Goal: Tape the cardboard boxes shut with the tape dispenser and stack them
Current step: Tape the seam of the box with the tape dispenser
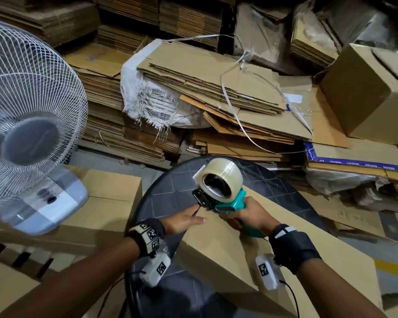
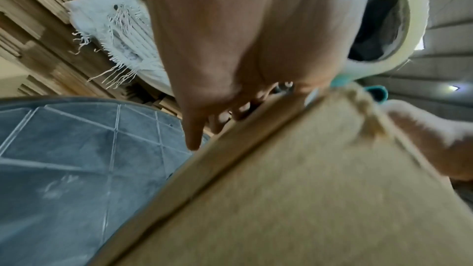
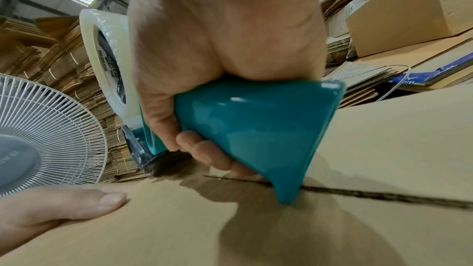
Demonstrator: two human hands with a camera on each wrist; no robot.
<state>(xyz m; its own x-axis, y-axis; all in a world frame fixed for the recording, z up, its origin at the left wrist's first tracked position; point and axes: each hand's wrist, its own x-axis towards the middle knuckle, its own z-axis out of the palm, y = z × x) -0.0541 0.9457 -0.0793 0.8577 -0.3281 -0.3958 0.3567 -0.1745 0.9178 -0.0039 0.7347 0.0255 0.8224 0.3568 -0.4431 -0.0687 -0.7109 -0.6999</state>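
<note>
Right hand (image 1: 251,216) grips the glossy teal tape dispenser (image 1: 223,191); left hand (image 1: 184,222) lies flat on matte cardboard box (image 1: 239,260)

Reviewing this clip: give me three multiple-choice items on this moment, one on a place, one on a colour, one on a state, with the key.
1. Where does the tape dispenser sit?
A. at the far end of the cardboard box
B. on the fan
C. on the floor

2. Colour of the dispenser's handle?
A. red
B. teal
C. black

3. The box's centre seam behind the dispenser is:
A. taped
B. untaped
C. stapled

Key: 1 A, its head meets the far edge; 2 B, teal in the right hand; 3 B, an open dark gap shows.
</note>
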